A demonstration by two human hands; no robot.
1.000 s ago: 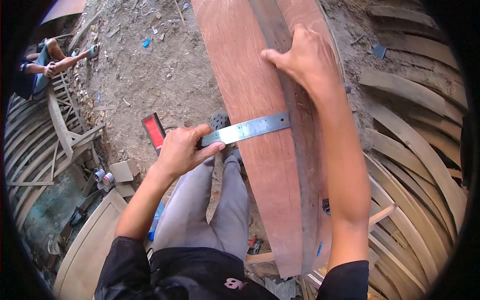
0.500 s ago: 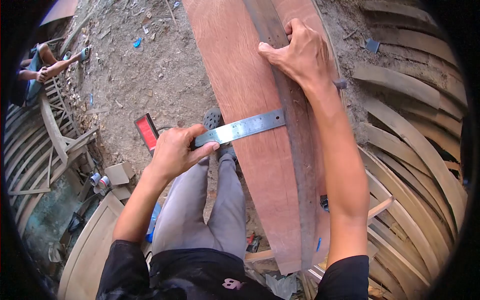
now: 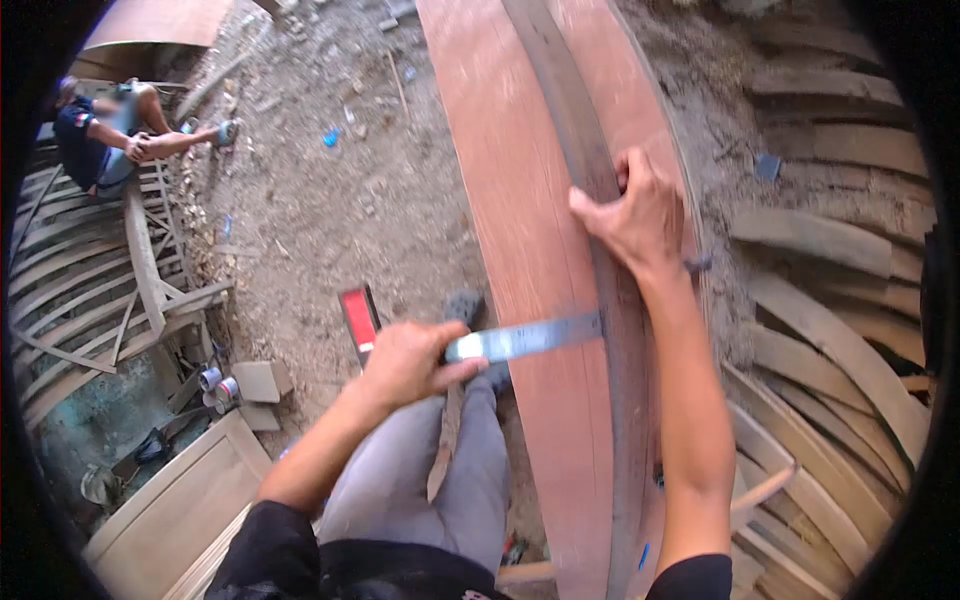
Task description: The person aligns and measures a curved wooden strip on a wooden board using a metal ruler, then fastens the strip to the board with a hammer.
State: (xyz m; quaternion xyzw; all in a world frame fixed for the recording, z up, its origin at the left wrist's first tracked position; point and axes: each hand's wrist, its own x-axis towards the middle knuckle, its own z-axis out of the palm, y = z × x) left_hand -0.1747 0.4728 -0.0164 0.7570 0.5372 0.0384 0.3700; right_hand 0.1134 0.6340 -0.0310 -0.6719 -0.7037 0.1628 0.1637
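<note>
A metal ruler [image 3: 530, 340] lies across the reddish plywood sheet [image 3: 510, 190], its far end against a long dark wooden strip [image 3: 580, 130]. Thumb and fingers of my left hand [image 3: 415, 360] pinch the ruler's near end, just off the sheet's left edge. Farther up, my right hand [image 3: 640, 215] grips the dark strip, with the thumb on its left side and the fingers curled over the right. The strip runs lengthwise along the sheet in a slight curve.
A person [image 3: 110, 130] sits at the upper left on slatted wood frames. Curved wooden pieces [image 3: 840, 330] are stacked on the right. A red, dark-edged object [image 3: 358, 318] lies beyond my left hand. Cans [image 3: 218, 388] and a wooden panel [image 3: 180, 500] are at the lower left.
The view has shifted, so the sheet, ruler and both hands appear lower and farther right. More of the seated person shows. Both hands keep their holds.
</note>
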